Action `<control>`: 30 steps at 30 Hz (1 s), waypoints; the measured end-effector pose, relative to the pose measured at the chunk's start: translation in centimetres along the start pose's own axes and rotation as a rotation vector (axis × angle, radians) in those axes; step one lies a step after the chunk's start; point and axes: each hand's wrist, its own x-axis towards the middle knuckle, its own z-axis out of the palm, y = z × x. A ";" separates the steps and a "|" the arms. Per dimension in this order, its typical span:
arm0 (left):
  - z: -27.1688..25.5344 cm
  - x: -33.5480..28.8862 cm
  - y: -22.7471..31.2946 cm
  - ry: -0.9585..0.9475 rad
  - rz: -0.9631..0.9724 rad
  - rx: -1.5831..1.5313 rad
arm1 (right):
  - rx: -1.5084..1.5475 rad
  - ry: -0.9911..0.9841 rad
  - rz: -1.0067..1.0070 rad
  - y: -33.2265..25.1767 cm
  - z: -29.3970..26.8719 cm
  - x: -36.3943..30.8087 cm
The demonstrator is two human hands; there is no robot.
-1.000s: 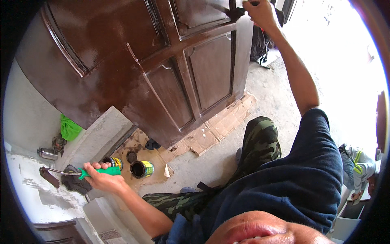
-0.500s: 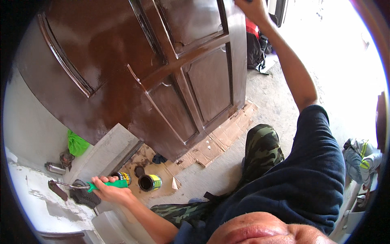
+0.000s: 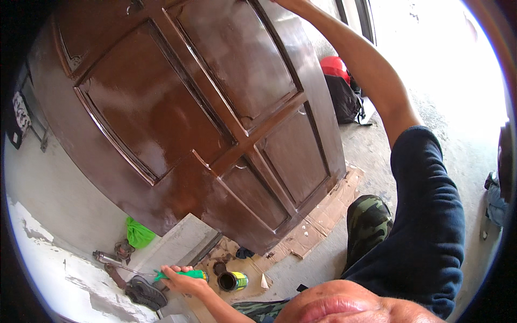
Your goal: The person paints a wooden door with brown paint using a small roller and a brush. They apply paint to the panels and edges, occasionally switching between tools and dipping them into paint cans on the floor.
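Observation:
My left hand [image 3: 183, 280], low in the view, is closed around the green handle of a paint roller [image 3: 189, 274]. The roller's small brown-stained head hangs off to the left, beside a dark shoe [image 3: 145, 292]. My right arm stretches up to the far edge of a glossy dark brown panelled door [image 3: 156, 102]. Only a sliver of my right hand [image 3: 283, 2] shows at the top of the picture, with its fingers cut off. An open paint can [image 3: 232, 281], dark inside, stands just right of my left hand. The roller handle partly covers another can behind it.
Cardboard [image 3: 323, 215] lies on the floor along the door's lower edge. A dark cloth [image 3: 244, 253] lies near the cans. To the left are a green bag [image 3: 139, 232] and a patchy white wall. A black backpack [image 3: 343, 99] and a red round object [image 3: 335, 65] sit beyond the door.
The view has shifted, so more of the door shows and the cans sit lower. My right hand has moved left along the top of the picture. My left hand keeps hold of the roller.

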 end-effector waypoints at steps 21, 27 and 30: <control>-0.4 -0.6 0.5 -0.041 0.004 -0.031 | 0.134 -0.209 0.731 -11.4 -4.8 -30.0; 0.3 -1.1 0.4 -0.057 -0.013 -0.027 | 0.740 -0.364 0.866 -15.8 -3.6 -31.2; -0.1 -0.9 0.5 -0.071 -0.020 0.003 | 0.551 -0.170 0.895 -11.2 -5.5 -29.8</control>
